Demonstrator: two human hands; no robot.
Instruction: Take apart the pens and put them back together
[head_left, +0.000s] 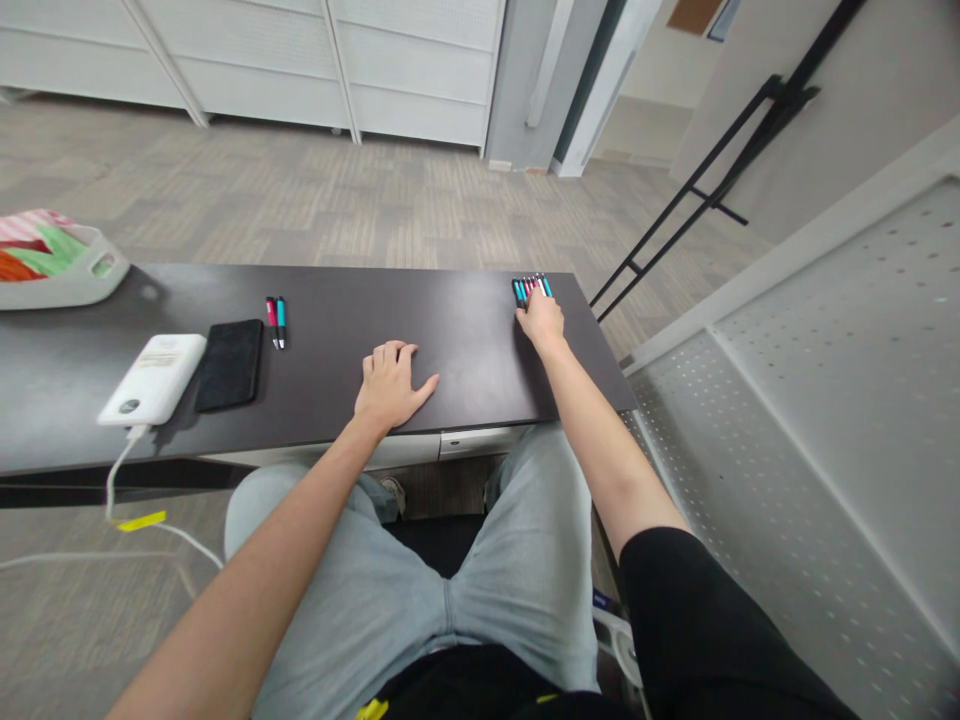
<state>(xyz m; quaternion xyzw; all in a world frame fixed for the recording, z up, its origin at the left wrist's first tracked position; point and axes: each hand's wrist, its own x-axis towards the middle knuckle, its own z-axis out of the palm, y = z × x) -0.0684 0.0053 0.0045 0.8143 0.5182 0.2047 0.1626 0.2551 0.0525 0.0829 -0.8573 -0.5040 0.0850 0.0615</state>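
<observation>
At the far right of the dark desk (457, 310), a row of several pens (519, 290) with turquoise and pink barrels lies side by side. My right hand (541, 318) is over this row, its fingers drawn together on a pen; the fingertips partly hide it. Flat on the desk nearer the middle rests my left hand (391, 384), fingers spread, holding nothing. Off to its left, a pink pen (272, 322) and a turquoise pen (281, 322) lie next to each other, apart from the row.
Left of the two pens lie a black phone-like slab (229, 365) and a white power bank (154, 378) with a white cable (112, 480). A white basket (71, 288) of colourful items stands at the far left. A perforated panel (810, 400) borders the desk's right side.
</observation>
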